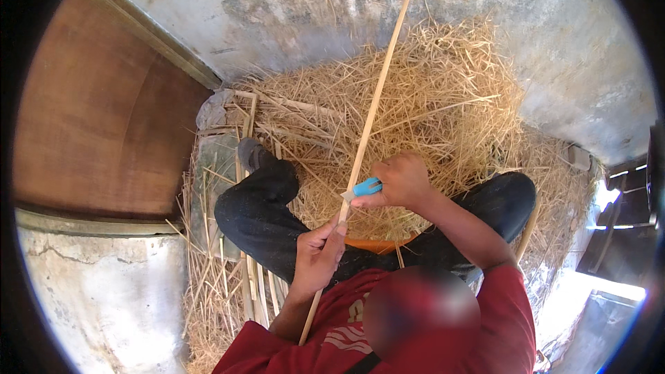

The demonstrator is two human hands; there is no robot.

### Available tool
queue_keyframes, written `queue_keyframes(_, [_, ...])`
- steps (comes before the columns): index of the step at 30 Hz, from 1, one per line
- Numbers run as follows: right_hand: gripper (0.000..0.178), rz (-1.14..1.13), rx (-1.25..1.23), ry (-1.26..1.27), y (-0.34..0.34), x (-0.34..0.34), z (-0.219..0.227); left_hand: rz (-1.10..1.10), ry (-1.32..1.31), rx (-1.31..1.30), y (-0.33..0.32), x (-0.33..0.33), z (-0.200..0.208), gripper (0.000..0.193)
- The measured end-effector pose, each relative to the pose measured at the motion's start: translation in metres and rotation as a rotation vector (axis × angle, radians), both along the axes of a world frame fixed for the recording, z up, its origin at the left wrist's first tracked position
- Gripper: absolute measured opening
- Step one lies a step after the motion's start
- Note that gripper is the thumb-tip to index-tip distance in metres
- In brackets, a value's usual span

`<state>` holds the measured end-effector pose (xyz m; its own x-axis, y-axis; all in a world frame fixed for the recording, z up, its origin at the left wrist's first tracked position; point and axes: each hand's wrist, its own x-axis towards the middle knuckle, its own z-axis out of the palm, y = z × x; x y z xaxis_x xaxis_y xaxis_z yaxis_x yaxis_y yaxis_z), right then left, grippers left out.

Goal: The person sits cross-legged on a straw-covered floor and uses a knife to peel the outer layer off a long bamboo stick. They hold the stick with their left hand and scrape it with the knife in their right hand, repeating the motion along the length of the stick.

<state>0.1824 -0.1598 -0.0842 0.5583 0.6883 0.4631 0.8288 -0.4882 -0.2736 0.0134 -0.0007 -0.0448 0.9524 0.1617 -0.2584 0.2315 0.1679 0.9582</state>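
Observation:
A long, pale strip, probably bamboo or wood, [377, 90] slants up from beside my body toward the far wall. My left hand [320, 257] is closed round its lower part, thumb along the strip. My right hand [396, 179] grips a knife with a blue handle [367, 186]. Its short metal blade [348, 196] lies against the strip, a little beyond my left fingers. The strip's lower end runs under my left forearm toward my red shirt.
A large heap of straw and shavings [450, 90] spreads before my crossed legs [253, 218]. More pale strips [256, 291] lie at my left. A brown wooden door [104, 111] stands at the left, a stained wall [312, 14] at the back. Something orange [381, 244] shows between my legs.

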Motion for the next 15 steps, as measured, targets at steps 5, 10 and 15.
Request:
queue_keyframes(5, [0.068, -0.573, -0.146, 0.433, -0.018, 0.058, -0.014, -0.111, 0.124, 0.095, -0.008, -0.017, 0.012, 0.032])
queue_keyframes(10, [0.069, -0.098, -0.188, 0.373, 0.001, -0.022, -0.007, 0.062, 0.041, -0.039, -0.003, -0.025, -0.013, 0.026])
queue_keyframes(15, [0.068, -0.291, -0.143, 0.438, 0.0, 0.006, 0.005, 0.008, 0.108, 0.037, 0.001, -0.032, 0.0, 0.028])
